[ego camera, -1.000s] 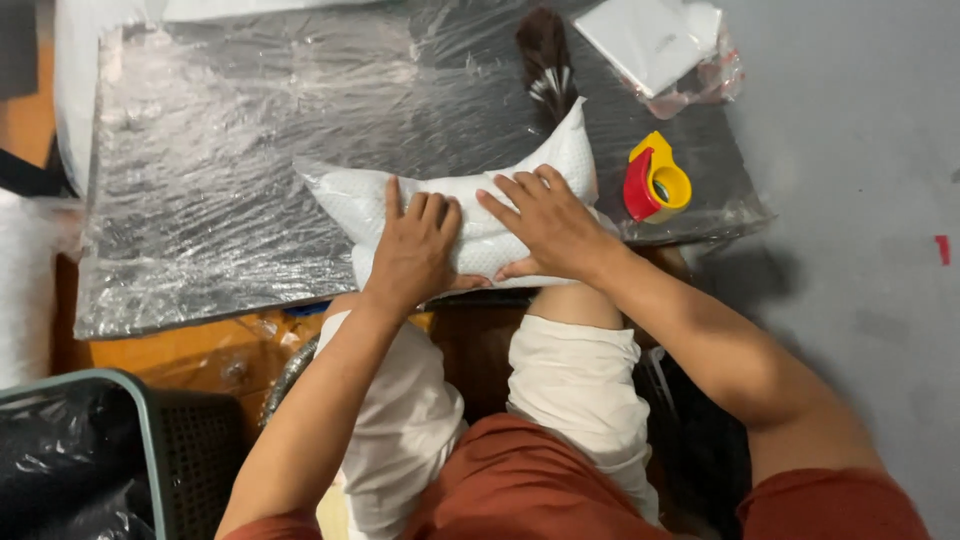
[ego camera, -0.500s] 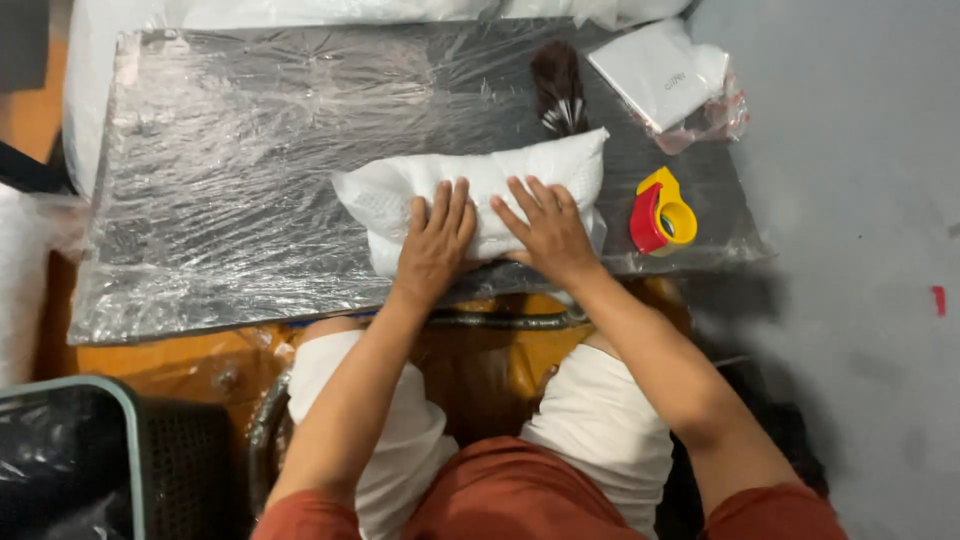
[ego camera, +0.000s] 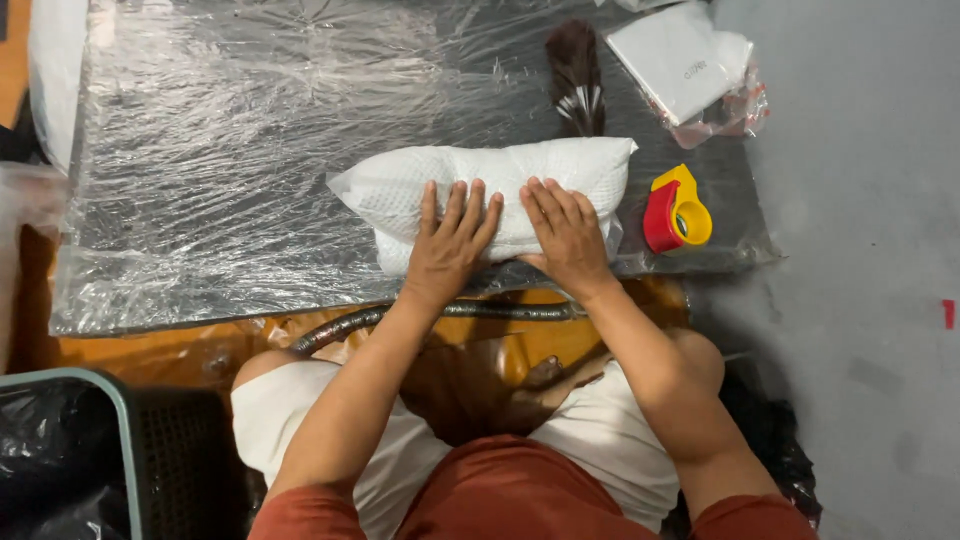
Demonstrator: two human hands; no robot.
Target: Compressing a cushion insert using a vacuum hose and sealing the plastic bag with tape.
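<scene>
Both hands press flat, fingers spread and gripping nothing, on a white padded bundle (ego camera: pixel 490 190) at the plastic-covered table's (ego camera: pixel 220 170) near edge: left hand (ego camera: pixel 450 245), right hand (ego camera: pixel 568 235). Their palms hide its front; its contents cannot be made out.

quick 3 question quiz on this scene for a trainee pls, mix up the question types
1. True or false: both hands lie flat on the white padded bundle.
2. Which thing lies nearest the right hand? A) the tape dispenser B) the feather brush C) the dark basket
3. What covers the dark board under the bundle?

Key:
1. True: the left hand and the right hand press on it side by side.
2. A
3. Clear, wrinkled plastic film.
</scene>
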